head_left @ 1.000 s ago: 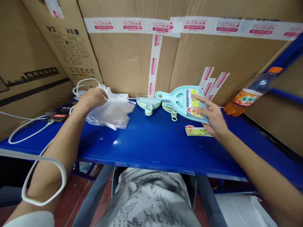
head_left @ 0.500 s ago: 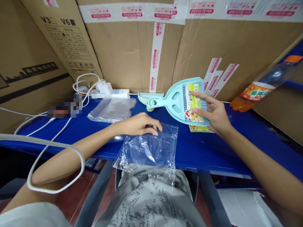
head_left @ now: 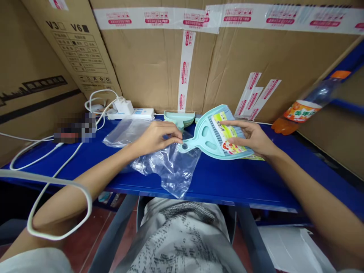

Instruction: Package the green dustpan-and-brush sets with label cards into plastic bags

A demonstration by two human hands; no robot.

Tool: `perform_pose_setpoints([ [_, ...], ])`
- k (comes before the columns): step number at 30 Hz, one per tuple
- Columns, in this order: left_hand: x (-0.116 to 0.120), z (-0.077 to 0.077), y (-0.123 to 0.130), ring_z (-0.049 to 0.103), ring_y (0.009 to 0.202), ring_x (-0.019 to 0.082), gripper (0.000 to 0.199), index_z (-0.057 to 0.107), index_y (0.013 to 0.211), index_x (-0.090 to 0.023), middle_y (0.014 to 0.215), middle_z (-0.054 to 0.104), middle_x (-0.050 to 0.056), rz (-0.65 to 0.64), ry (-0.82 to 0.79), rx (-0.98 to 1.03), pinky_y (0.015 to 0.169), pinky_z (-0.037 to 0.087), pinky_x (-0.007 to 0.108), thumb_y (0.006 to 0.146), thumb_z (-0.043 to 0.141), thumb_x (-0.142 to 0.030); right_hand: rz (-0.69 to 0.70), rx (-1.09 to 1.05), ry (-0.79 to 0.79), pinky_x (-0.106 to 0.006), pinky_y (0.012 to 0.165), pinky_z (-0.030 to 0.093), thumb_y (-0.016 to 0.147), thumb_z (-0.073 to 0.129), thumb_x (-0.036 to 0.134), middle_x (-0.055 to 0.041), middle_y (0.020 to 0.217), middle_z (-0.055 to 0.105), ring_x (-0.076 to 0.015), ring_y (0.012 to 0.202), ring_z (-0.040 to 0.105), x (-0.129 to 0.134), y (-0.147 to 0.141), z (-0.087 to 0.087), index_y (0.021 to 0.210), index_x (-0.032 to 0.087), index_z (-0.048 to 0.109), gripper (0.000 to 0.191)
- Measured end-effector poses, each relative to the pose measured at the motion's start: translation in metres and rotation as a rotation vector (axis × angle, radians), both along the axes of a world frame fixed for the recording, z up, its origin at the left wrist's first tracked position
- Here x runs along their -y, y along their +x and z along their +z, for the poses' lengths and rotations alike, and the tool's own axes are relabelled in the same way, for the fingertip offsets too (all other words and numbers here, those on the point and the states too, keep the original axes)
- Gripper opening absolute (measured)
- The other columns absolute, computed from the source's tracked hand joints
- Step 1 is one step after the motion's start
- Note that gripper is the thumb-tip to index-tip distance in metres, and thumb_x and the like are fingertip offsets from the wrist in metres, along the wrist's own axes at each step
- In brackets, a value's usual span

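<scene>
My right hand grips a light-blue dustpan by its wide end. A small brush with blue bristles lies nested in the pan, and a printed yellow-green and white card covers part of it under my fingers. The pan's handle points left. At the handle's tip, my left hand pinches the upper edge of a clear plastic bag, which hangs crumpled over the desk. Whether the tip is inside the bag's mouth I cannot tell.
More clear bags lie flat on the blue desk. Pale green dustpans rest against the cardboard wall. A power strip and white cables stand left; an orange drink bottle leans right.
The dustpan has tilted and come down slightly, its handle now meeting my left fingers. My left hand has moved up and left, lifting the bag's edge from the desk.
</scene>
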State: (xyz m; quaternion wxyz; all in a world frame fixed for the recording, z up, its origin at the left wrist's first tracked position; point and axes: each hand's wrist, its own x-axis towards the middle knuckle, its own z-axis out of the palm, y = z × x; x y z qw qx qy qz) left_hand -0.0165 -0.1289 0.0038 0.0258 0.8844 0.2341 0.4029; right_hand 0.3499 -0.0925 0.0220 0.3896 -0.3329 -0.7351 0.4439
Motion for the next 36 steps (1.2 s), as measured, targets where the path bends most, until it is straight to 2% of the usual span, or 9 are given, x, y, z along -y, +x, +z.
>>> perform_pose_setpoints([
  [5, 0.001, -0.005, 0.009, 0.069, 0.084, 0.018, 0.019, 0.075, 0.092, -0.02, 0.088, 0.075, 0.004, -0.102, 0.074, -0.006, 0.082, 0.053, 0.033, 0.103, 0.077, -0.036, 0.132, 0.078, 0.014, -0.05, 0.104, 0.064, 0.072, 0.103, 0.048, -0.0113, 0.14, 0.077, -0.0369, 0.125, 0.074, 0.005, -0.015, -0.012, 0.136, 0.028, 0.082, 0.071],
  [12, 0.009, -0.018, 0.03, 0.061, 0.109, 0.026, 0.029, 0.075, 0.098, -0.024, 0.118, 0.072, 0.009, -0.043, 0.202, -0.038, 0.098, 0.052, 0.043, 0.098, 0.079, -0.052, 0.236, 0.008, -0.058, -0.053, 0.117, 0.056, 0.076, 0.101, 0.044, -0.0104, 0.141, 0.078, -0.0362, 0.135, 0.07, 0.03, -0.051, -0.038, 0.139, 0.027, 0.081, 0.068],
  [16, 0.01, -0.002, 0.022, 0.059, 0.117, 0.031, 0.038, 0.077, 0.105, -0.026, 0.124, 0.073, 0.01, 0.157, 0.125, 0.032, 0.11, 0.047, 0.051, 0.097, 0.076, -0.064, 0.179, -0.092, -0.195, -0.051, 0.109, 0.062, 0.075, 0.102, 0.042, -0.0081, 0.141, 0.078, -0.0343, 0.129, 0.073, 0.035, -0.059, -0.048, 0.139, 0.031, 0.08, 0.069],
  [19, 0.001, 0.017, -0.007, 0.06, 0.121, 0.033, 0.033, 0.074, 0.097, -0.025, 0.112, 0.075, 0.009, 0.453, 0.0, 0.249, 0.115, 0.044, 0.051, 0.102, 0.07, -0.057, 0.106, -0.17, -0.236, -0.049, 0.107, 0.064, 0.071, 0.104, 0.04, -0.0073, 0.141, 0.078, -0.0328, 0.126, 0.074, 0.031, -0.059, -0.05, 0.137, 0.031, 0.081, 0.071],
  [23, -0.023, 0.023, -0.06, 0.071, 0.098, 0.031, 0.04, 0.067, 0.068, -0.023, 0.07, 0.067, 0.008, 0.687, -0.398, 0.392, 0.089, 0.055, 0.035, 0.097, 0.077, -0.049, 0.019, -0.236, -0.249, -0.052, 0.107, 0.065, 0.069, 0.104, 0.04, -0.0074, 0.137, 0.08, -0.032, 0.122, 0.076, 0.025, -0.057, -0.048, 0.138, 0.029, 0.08, 0.074],
  [26, -0.036, 0.016, -0.077, 0.069, 0.06, 0.023, 0.047, 0.071, 0.065, -0.021, 0.054, 0.066, 0.007, 0.554, -0.911, 0.413, 0.058, 0.052, 0.028, 0.096, 0.076, -0.056, -0.033, -0.268, -0.211, -0.053, 0.107, 0.065, 0.069, 0.104, 0.042, -0.0072, 0.139, 0.078, -0.0334, 0.125, 0.074, 0.022, -0.055, -0.047, 0.137, 0.03, 0.08, 0.073],
  [28, -0.037, 0.012, -0.07, 0.07, 0.054, 0.023, 0.048, 0.078, 0.076, -0.018, 0.064, 0.075, 0.012, 0.38, -1.097, 0.428, 0.051, 0.053, 0.028, 0.094, 0.076, -0.063, -0.074, -0.299, -0.156, -0.054, 0.109, 0.064, 0.068, 0.104, 0.044, -0.0071, 0.143, 0.076, -0.0342, 0.13, 0.072, 0.02, -0.053, -0.044, 0.137, 0.031, 0.08, 0.074],
  [32, -0.023, 0.009, -0.032, 0.081, 0.074, 0.027, 0.045, 0.081, 0.104, -0.013, 0.095, 0.085, 0.019, 0.064, -1.114, 0.504, 0.064, 0.067, 0.032, 0.092, 0.083, -0.057, -0.116, -0.331, -0.092, -0.055, 0.116, 0.06, 0.066, 0.106, 0.041, -0.0073, 0.147, 0.074, -0.0343, 0.135, 0.069, 0.014, -0.046, -0.038, 0.136, 0.03, 0.079, 0.076],
  [36, -0.012, 0.003, -0.001, 0.081, 0.079, 0.021, 0.032, 0.08, 0.111, -0.014, 0.101, 0.084, 0.013, -0.084, -1.083, 0.619, 0.072, 0.07, 0.031, 0.09, 0.089, -0.037, -0.122, -0.318, -0.075, -0.056, 0.119, 0.058, 0.067, 0.105, 0.041, -0.0063, 0.149, 0.073, -0.0347, 0.136, 0.068, 0.013, -0.042, -0.035, 0.136, 0.03, 0.079, 0.075],
])
